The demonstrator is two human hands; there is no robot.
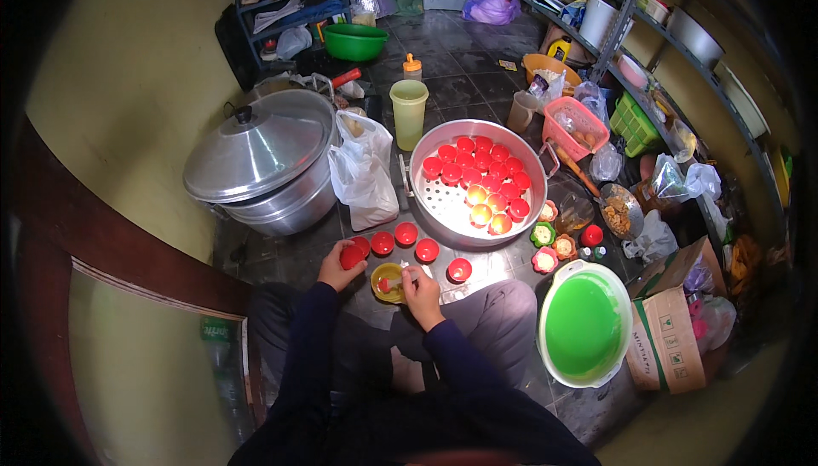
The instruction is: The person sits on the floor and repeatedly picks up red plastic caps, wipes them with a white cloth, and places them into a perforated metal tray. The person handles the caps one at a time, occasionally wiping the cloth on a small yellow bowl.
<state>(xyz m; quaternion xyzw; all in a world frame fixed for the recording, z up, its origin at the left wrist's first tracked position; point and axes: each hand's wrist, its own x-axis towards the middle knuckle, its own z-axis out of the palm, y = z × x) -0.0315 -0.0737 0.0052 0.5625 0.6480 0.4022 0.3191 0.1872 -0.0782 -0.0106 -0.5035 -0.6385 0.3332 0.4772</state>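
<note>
My left hand (339, 269) is closed round a small red cup mould (351, 256) just left of a yellow bowl (383, 296). My right hand (420, 291) pinches a small pale tool with a red end (386, 284), dipped into that bowl; its exact kind is hard to make out. More red cups (406, 233) stand on the dark tiles beyond the hands, with another cup (459, 270) to the right. Further off, a round perforated steamer tray (435, 226) holds many red cups, several at its front with something yellowish inside.
A white basin (629, 321) of green batter stands right of my knee, beside an opened carton (671, 338). Flower-shaped moulds (545, 259) lie behind it. To the left are a large lidded steamer pot (264, 155) and a white plastic bag (365, 172). A tall pale-green pitcher (409, 117) stands behind.
</note>
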